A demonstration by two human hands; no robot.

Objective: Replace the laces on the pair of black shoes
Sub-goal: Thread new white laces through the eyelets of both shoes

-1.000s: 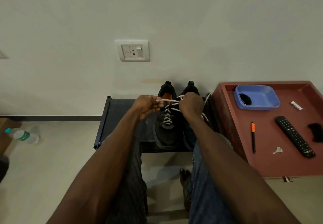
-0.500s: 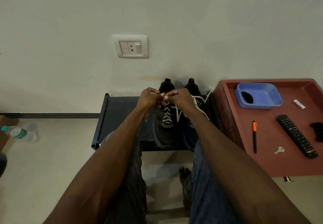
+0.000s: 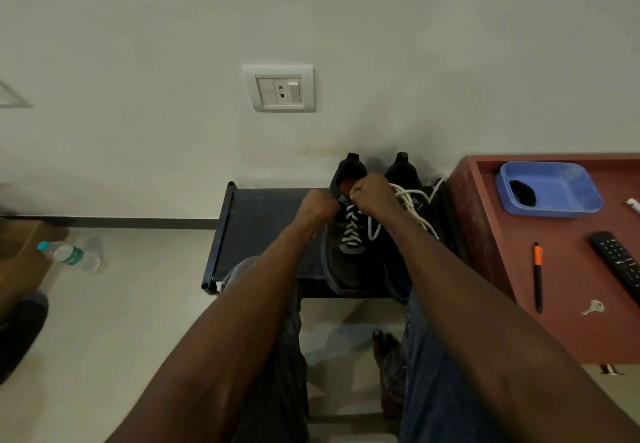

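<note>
Two black shoes stand side by side on a low black rack [image 3: 263, 231] against the wall. The left shoe [image 3: 343, 262] has a white lace [image 3: 351, 231] crossed up its front. My left hand [image 3: 317, 207] grips the left edge of that shoe's collar. My right hand [image 3: 375, 197] is curled over the top of the lacing and holds the white lace, whose loose length loops over my wrist and trails across the right shoe [image 3: 403, 174]. Most of the right shoe is hidden under my right forearm.
A red-brown table [image 3: 571, 321] on the right carries a blue tray [image 3: 550, 188], a pen [image 3: 537, 276], a remote [image 3: 618, 262] and a key [image 3: 594, 307]. A water bottle [image 3: 67, 255] lies on the floor at left. My knees and a bare foot [image 3: 384, 349] are below the rack.
My hands came together from either side of the left shoe to its top. The lace that was stretched between them now hangs slack over my right wrist.
</note>
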